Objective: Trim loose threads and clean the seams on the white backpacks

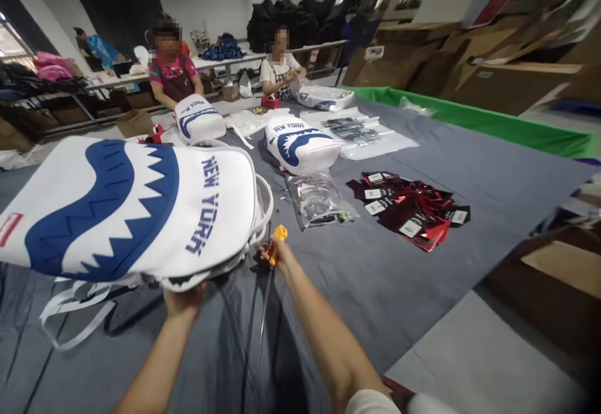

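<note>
A large white backpack (188, 191) with a blue toothed-mouth design and "NEW YORK" lettering lies on its side at the left. My left hand (184, 301) grips its near edge from below, the fingers hidden beneath the bag. Closed around a yellow tagging gun (280, 233), my right hand (278, 256) is just right of the backpack's top handle. A long thin strand hangs down from the gun. White straps (77, 320) trail from the bag onto the grey-covered table (375, 289).
Ahead are another white backpack (305, 146), a clear bag of small parts (319, 200) and a pile of red and black hang tags (413, 207). Two people (176, 66) work across the table, one handling a white bag (200, 118). Cardboard boxes (399, 57) stand at the right.
</note>
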Tool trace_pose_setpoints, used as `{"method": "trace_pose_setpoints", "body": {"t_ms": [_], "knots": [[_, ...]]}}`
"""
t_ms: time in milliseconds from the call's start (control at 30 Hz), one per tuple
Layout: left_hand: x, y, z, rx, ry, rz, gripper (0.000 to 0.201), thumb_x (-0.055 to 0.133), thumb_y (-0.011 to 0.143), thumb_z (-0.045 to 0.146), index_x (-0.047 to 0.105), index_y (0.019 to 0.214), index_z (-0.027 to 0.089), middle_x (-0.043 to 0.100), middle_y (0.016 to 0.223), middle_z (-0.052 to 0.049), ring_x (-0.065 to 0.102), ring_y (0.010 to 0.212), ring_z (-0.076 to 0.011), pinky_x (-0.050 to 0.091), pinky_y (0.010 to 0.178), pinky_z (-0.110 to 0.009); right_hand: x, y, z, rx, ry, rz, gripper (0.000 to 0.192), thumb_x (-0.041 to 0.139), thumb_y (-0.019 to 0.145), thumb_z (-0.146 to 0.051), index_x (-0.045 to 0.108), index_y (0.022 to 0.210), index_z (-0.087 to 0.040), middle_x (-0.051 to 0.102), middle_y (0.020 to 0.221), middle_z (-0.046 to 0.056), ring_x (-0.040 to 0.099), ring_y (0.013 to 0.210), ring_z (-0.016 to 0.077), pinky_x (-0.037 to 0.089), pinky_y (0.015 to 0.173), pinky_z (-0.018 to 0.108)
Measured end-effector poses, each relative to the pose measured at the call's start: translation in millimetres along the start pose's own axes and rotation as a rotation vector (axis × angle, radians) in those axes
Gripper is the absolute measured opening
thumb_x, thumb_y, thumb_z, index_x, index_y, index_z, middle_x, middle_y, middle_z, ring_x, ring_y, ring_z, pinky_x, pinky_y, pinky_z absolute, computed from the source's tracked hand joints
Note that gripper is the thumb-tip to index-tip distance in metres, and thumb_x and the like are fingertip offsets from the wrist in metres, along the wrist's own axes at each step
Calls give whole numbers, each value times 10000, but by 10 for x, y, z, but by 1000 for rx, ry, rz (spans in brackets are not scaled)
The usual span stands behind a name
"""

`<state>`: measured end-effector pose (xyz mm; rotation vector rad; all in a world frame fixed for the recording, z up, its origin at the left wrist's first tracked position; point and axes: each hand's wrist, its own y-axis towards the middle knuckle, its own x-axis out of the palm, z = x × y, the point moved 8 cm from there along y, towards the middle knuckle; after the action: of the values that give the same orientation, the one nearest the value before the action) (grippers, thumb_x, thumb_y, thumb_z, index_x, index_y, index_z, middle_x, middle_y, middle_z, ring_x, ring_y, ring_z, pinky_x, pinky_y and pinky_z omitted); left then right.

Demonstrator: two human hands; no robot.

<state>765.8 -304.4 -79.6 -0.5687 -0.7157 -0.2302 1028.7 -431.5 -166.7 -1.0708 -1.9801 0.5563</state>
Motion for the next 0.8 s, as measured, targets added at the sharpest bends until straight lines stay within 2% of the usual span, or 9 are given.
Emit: {"method": "trace_pose_setpoints", "body": {"t_ms": [100,167,233,333,400,500,600,700,800], "knots": [[355,352,-238,18,-23,94,453,436,900,572,704,1129,285,711,1167,-81,681,982,-359,579,735,-608,-518,-116,148,172,-10,12,200,508,1011,-311,611,989,-140,691,809,62,692,678,168,560,566,277],[620,597,-341,64,-61,50,512,448,872,651,691,1173,316,664,1299,-76,615,1180,-398,519,882,-687,-889,-266,273,233,-4,25,190,484,1008,-297,601,1010,-147,717,866,95,724,720,181,555,559,261],[861,824,-417,115,-84,-18,582,458,842,713,664,1232,334,598,1406,-77,542,1296,-404,470,971,-696,-1181,-388,371,256,18,19,200,496,998,-317,597,1075,-162,739,978,108,746,804,187,569,599,263],[1138,1149,-497,166,-104,-37,692,420,821,764,610,1314,317,523,1483,-110,500,1347,-411,461,996,-680,-1426,-525,462,285,59,-23,286,552,963,-362,589,1178,-176,737,1138,128,750,922,210,581,658,283],[1311,1363,-515,203,-113,-20,786,337,812,819,550,1376,315,490,1507,-125,509,1337,-410,476,973,-676,-1548,-603,441,289,42,-25,350,593,932,-390,588,1206,-172,731,1178,150,751,929,220,558,618,260],[1609,1683,-487,275,-74,-28,854,216,824,854,440,1455,323,460,1529,-126,557,1293,-369,511,944,-632,-1852,-655,150,190,-166,84,355,625,891,-418,608,1138,-163,754,1093,164,754,822,214,449,469,200],[1946,2017,-409,350,88,-123,806,88,915,779,293,1527,297,401,1577,-112,571,1292,-292,539,958,-526,-2281,-632,-378,63,-350,274,270,655,846,-386,599,1009,-178,769,910,120,729,680,199,376,398,183],[2156,2404,-316,364,513,-106,687,-109,1003,585,30,1573,225,280,1637,-113,516,1359,-239,549,952,-411,-2682,-575,-894,-49,-442,458,248,685,781,-318,562,964,-204,744,791,60,705,597,205,360,356,190],[2286,2752,-182,391,1008,-64,610,-198,1015,443,-175,1536,125,133,1666,-160,373,1463,-263,541,947,-378,-2899,-504,-1195,-163,-509,568,325,680,759,-335,550,1027,-205,751,877,71,717,627,219,372,346,206]]}}
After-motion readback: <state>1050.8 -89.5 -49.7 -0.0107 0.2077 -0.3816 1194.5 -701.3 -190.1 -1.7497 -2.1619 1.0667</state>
